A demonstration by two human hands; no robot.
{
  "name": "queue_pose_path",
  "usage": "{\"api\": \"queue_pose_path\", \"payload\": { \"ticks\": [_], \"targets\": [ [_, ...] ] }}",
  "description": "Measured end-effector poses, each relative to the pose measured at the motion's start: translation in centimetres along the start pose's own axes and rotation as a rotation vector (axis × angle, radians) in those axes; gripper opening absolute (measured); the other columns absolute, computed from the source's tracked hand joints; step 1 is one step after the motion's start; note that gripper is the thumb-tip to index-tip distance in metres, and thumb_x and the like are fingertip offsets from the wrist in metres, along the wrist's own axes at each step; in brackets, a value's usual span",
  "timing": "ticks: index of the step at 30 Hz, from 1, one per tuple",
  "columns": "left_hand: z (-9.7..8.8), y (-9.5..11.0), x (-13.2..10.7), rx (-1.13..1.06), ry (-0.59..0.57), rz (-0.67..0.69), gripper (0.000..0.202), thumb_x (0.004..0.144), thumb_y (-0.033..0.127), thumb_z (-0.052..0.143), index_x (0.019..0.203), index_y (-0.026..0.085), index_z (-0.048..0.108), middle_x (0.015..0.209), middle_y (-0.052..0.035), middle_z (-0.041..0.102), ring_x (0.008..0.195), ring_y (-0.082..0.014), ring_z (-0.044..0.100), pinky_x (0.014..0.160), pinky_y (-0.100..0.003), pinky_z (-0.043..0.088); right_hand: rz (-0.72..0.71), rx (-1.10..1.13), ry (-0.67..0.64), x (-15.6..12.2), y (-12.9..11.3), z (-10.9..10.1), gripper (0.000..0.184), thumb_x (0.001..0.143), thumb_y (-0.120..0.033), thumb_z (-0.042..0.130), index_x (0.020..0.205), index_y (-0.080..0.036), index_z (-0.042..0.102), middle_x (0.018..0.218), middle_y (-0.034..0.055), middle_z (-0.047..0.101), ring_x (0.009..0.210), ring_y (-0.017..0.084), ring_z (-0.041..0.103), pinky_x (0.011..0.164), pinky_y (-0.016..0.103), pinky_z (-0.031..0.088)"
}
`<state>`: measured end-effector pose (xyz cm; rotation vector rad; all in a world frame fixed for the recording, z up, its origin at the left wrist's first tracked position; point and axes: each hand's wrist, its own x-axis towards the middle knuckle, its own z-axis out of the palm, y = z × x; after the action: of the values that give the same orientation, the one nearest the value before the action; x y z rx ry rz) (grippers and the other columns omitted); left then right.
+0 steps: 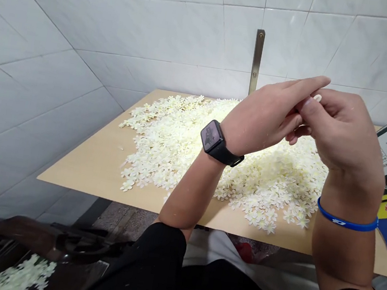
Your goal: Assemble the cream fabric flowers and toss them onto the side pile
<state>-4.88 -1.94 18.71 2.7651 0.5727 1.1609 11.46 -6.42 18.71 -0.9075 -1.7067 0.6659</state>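
As I watch through the head camera, the white tiled wall (160,24) rises behind a pale wooden board (81,167) carrying a broad heap of small white blossoms (176,162). Above the heap, my right hand (344,133) pinches a small pale piece (317,98) between thumb and fingertips. My left hand (259,118) touches it, partly hidden; I cannot tell whether it holds anything.

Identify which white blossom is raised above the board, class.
The small pale one pinched by the right hand, up near the left fingers; the heap lies on the wooden board.
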Motion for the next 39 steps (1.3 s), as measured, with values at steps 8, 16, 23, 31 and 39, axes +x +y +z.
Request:
{"api": "queue_pose_path", "payload": {
  "ticks": [8,16,23,31,39],
  "targets": [
    [0.9,0.6,-0.1,-0.089,0.024,0.035,0.055,0.097,0.024,0.043,0.151,0.012,0.042,0.149,-0.0118,0.06,0.134,-0.0202,0.062,0.099,-0.028,0.056,0.039,0.179,-0.039,-0.5,0.1,-0.5,0.05,0.087,-0.064,0.071,0.066,-0.018,0.068,0.07,0.0051,0.07,0.067,0.019,0.069,0.065,0.034,0.06],
    [-0.5,1.5,-0.6,-0.014,0.162,0.089,0.035,0.105,0.03,0.046,0.121,0.015,0.073,0.105,-0.0043,0.08,0.09,-0.0132,0.072,0.079,-0.023,0.053,0.202,0.371,-0.22,0.0,0.7,-1.7,0.052,0.074,-0.072,0.077,0.089,-0.023,0.078,0.081,0.0069,0.074,0.078,0.024,0.073,0.076,0.039,0.066],
    [-0.9,0.1,-0.9,-0.095,-0.004,-0.032,0.044,0.097,0.039,0.056,0.139,0.026,0.062,0.116,-0.0049,0.075,0.1,-0.0193,0.07,0.087,-0.032,0.056,0.057,0.34,-0.102,0.4,1.2,0.1,0.045,0.082,-0.059,0.079,0.065,-0.019,0.069,0.058,-0.0011,0.059,0.06,0.013,0.063,0.064,0.029,0.059],
    [-0.2,-2.2,-0.7,-0.092,-0.037,-0.044,0.051,0.094,0.027,0.056,0.146,0.029,0.057,0.113,-0.0032,0.077,0.097,-0.0181,0.069,0.085,-0.031,0.055,0.04,0.059,-0.002,-0.4,0.1,0.2,0.046,0.095,-0.053,0.067,0.067,-0.016,0.065,0.067,-0.0012,0.058,0.069,0.011,0.06,0.074,0.027,0.06],
    [0.8,-3.3,-0.2,-0.116,0.106,-0.004,0.033,0.096,0.025,0.056,0.123,0.026,0.074,0.128,-0.0045,0.074,0.1,-0.0184,0.071,0.088,-0.032,0.058,0.148,0.307,-0.138,1.0,2.8,-0.6,0.031,0.078,-0.05,0.085,0.086,-0.022,0.075,0.089,0.001,0.072,0.096,0.019,0.072,0.088,0.037,0.065]
  ]
}}
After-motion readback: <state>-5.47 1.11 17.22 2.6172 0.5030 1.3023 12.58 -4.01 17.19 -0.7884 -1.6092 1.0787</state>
